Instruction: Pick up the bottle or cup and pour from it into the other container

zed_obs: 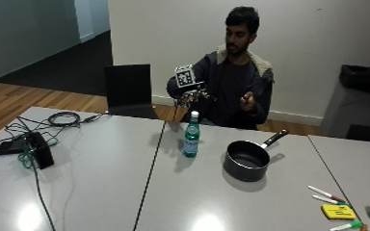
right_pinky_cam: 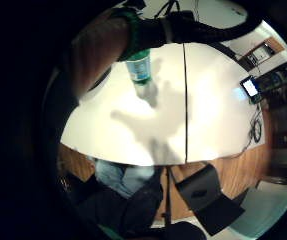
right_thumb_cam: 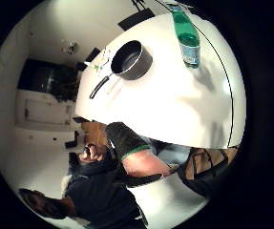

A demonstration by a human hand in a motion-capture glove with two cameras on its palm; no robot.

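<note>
A green plastic bottle (zed_obs: 191, 136) with a white cap and a pale label stands upright on the white table (zed_obs: 172, 192), near the seam between its two halves. To its right sits a dark saucepan (zed_obs: 247, 161), its handle pointing toward the person. My gloved right hand (zed_obs: 191, 97) hovers in the air above and a little behind the bottle, fingers spread and hanging down, holding nothing. Both palm views look down on the bottle (right_pinky_cam: 140, 68) (right_thumb_cam: 188, 38); the thumb side one also takes in the saucepan (right_thumb_cam: 131, 59).
A black device with tangled cables (zed_obs: 34, 144) lies on the left half of the table. Markers (zed_obs: 324, 193) and a yellow pad (zed_obs: 337, 211) lie at the right front. A black chair (zed_obs: 128, 90) stands behind the table. The person's bare hand (zed_obs: 246, 102) is raised at chest height.
</note>
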